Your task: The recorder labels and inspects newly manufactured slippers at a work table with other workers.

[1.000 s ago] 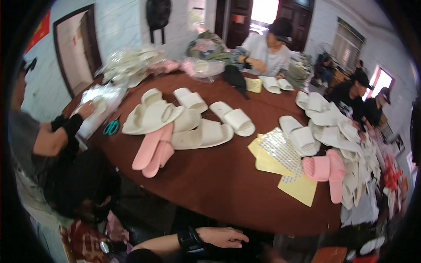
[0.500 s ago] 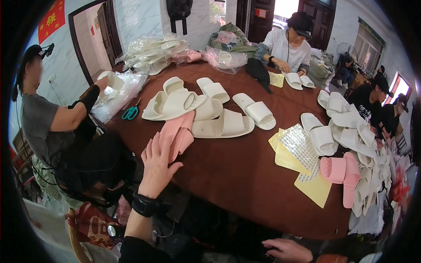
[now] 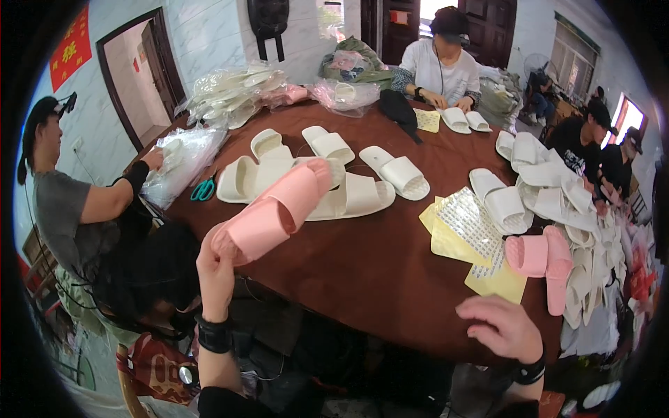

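My left hand grips the near end of pink slippers, thumb on top, and holds them tilted above the table. They look like a pair laid together, two straps showing. Behind them lie several white slippers in a loose group, partly covered by the pink ones. Over the table's front edge hovers my right hand, fingers loosely bent and holding nothing. Just beyond it are yellow-backed sticker sheets. Another pair of pink slippers rests to the right of the sheets.
White slippers pile up along the right edge of the brown-covered table. Teal scissors lie at the left, near bagged slippers. One co-worker handles plastic bags at left; another works across the table.
My left hand has taken hold of the pink slippers and lifted them off the table. My right hand has risen from the lower edge toward the sticker sheets.
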Demonstrator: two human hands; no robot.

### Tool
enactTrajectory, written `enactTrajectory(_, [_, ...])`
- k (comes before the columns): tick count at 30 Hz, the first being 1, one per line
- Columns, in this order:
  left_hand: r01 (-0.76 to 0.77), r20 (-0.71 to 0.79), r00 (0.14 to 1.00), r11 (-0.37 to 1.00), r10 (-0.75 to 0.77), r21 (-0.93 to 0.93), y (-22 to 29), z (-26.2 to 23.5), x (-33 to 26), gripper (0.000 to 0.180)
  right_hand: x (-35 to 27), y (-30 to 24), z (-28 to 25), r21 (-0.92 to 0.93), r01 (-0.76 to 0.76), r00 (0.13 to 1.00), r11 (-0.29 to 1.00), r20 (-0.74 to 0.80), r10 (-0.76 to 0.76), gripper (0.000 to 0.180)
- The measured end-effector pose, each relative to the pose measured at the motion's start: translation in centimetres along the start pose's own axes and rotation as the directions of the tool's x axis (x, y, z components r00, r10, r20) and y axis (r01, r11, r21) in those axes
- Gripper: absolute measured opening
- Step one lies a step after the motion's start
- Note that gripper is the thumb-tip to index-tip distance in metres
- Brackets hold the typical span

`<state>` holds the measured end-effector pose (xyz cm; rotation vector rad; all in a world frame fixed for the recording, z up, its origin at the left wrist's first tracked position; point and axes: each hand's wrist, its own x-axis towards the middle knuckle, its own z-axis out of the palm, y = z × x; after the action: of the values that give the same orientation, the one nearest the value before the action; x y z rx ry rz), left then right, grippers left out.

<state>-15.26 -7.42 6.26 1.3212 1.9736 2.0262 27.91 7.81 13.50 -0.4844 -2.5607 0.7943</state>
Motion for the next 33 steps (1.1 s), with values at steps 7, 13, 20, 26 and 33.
enactTrajectory(7, [0.477, 0.380, 0.877, 0.619, -0.293, -0.624, 2.0, 4.2, -2.9, 0.041, 6.4, 5.4, 1.9, 0.654, -0.163, 0.950, 0.739, -0.097, 0.296, 0.042])
enactTrajectory(13, [0.665, 0.581, 0.739, 0.513, -0.342, -0.543, 2.4, 9.9, -4.9, 0.040, 9.2, 9.0, 5.0, 0.905, -0.078, 0.947, 0.418, -0.063, 0.314, 0.030])
enactTrajectory(20, [0.679, 0.559, 0.729, 0.520, -0.395, -0.518, 1.2, 12.5, -5.0, 0.040, 8.3, 11.0, 5.9, 0.941, -0.032, 0.874, 0.338, -0.137, 0.465, 0.023])
enactTrajectory(26, [0.672, 0.590, 0.720, 0.579, -0.365, -0.462, 0.1, 12.4, -3.7, 0.033, 7.8, 11.4, 5.9, 0.907, 0.088, 0.857, 0.413, -0.280, 0.432, 0.024])
enactTrajectory(33, [0.711, 0.617, 0.685, 0.541, -0.387, -0.450, 0.3, 12.3, -3.2, 0.026, 7.5, 11.5, 5.2, 0.904, 0.117, 0.878, 0.411, -0.287, 0.383, 0.028])
